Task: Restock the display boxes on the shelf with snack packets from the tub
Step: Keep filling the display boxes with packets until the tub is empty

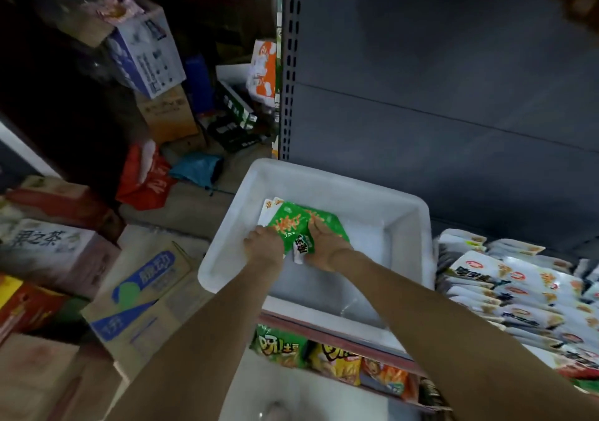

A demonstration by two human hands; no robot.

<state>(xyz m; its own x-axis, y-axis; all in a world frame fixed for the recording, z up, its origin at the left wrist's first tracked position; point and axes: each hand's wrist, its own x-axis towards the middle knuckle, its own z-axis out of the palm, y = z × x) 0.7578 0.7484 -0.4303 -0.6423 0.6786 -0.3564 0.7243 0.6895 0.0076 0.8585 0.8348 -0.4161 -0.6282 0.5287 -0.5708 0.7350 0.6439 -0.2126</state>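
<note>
Grey shelving (453, 96) backs a white tub (324, 181) resting at the shelf edge. Both hands reach into the tub: the left hand (264, 242) and right hand (324, 245) curl their fingers around a small stack of green snack packets (291, 223). White packets (505, 287) lie piled just right of the right fingers; cardboard cartons (139, 291) crowd the floor to the left.

A single wide-angle camera sat on the person's head and looked forward and steeply down, so both forearms ran up from the bottom edge to the left hand (263, 242) and right hand (325, 245), close in at the frame's centre over the white tub (405, 219). The grey shelf back (453, 80) filled the upper right; stacked cartons (139, 294) curved away at left. No second view shared the scene.
</note>
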